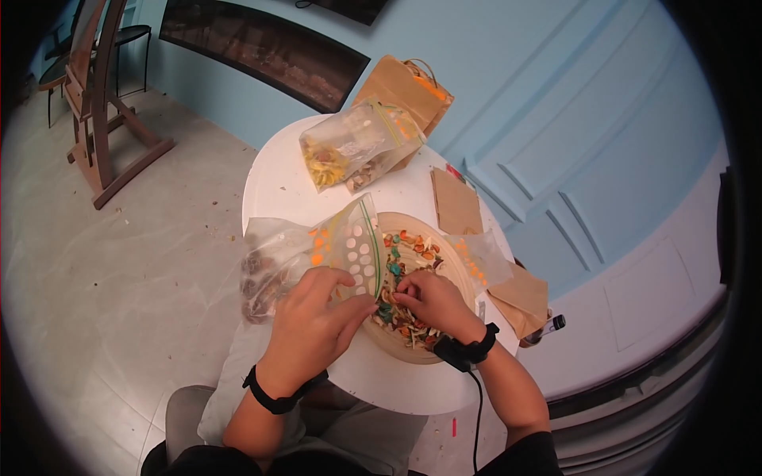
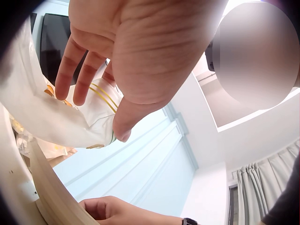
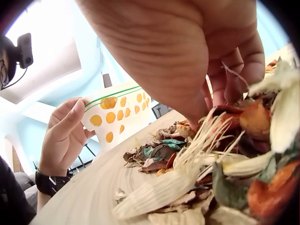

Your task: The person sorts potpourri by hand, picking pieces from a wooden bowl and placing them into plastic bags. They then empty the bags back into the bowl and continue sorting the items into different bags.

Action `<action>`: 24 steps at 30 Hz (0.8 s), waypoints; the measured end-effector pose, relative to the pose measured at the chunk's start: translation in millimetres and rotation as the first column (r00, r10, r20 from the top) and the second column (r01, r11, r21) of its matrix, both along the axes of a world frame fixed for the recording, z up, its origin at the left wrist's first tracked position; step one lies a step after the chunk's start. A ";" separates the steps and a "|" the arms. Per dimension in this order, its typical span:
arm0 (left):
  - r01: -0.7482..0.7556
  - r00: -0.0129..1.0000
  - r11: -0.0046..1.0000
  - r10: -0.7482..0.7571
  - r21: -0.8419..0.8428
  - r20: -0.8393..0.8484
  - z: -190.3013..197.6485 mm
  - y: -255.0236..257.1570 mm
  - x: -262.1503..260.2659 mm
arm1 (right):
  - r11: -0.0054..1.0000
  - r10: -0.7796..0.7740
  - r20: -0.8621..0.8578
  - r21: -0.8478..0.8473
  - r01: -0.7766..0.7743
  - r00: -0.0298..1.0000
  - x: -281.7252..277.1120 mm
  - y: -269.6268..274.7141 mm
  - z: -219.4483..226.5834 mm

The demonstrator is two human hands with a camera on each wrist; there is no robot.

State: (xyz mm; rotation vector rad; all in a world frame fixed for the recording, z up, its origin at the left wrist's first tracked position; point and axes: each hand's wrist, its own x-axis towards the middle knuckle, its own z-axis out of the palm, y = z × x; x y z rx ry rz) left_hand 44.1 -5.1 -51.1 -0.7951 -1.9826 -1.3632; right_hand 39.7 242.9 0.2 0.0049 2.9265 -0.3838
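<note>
A round, light wooden bowl (image 1: 413, 356) of potpourri (image 3: 197, 187) stands on the white table: dried petals, husks and curled pieces in orange, green, brown and cream. My left hand (image 1: 305, 317) pinches the top edge of a clear zip bag (image 1: 274, 258) with orange and white dots and a green seal. The bag leans against the bowl's left side, brown contents in its bottom. My right hand (image 1: 438, 301) reaches into the bowl, thumb and fingers curled together on dried pieces in the pile. In the right wrist view its fingertips are partly hidden behind the potpourri.
Behind the bowl lies a filled zip bag (image 1: 325, 163) with yellow pieces, before a brown paper bag (image 1: 397, 79). Flat brown paper (image 1: 456, 202), an emptier dotted bag (image 1: 488, 258) and another paper piece (image 1: 520, 297) lie at the right. A wooden easel (image 1: 99, 135) stands at far left.
</note>
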 end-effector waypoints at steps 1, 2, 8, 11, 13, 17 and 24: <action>-0.001 1.000 1.000 0.001 -0.003 -0.002 0.3 0.0 0.0 | 1.000 0.021 -0.059 0.022 -0.020 0.998 1.9 0.6 -1.8; 0.000 1.000 1.000 0.000 -0.005 -0.001 0.2 -0.1 0.1 | 0.998 0.043 -0.119 0.046 -0.038 0.992 5.4 1.8 -5.4; 0.007 1.000 1.000 -0.007 -0.018 0.013 1.5 2.6 2.4 | 0.988 0.077 -0.102 0.140 -0.062 0.992 13.4 4.8 -5.7; 0.010 0.999 1.000 -0.010 -0.015 0.031 3.0 4.3 3.7 | 0.992 0.030 -0.001 0.127 -0.030 1.000 15.2 1.1 4.6; 0.015 0.999 1.000 -0.014 -0.008 0.041 2.8 6.3 3.9 | 0.997 0.037 -0.019 0.073 -0.036 0.999 17.3 3.1 5.1; 0.009 0.999 1.000 -0.009 -0.003 0.036 2.8 9.9 3.8 | 0.986 -0.013 -0.082 -0.170 -0.001 0.997 23.3 8.8 7.2; 0.018 0.999 1.000 -0.018 -0.016 0.030 2.8 16.7 4.3 | 0.891 -0.106 -0.155 -0.454 0.025 0.982 28.1 24.3 1.3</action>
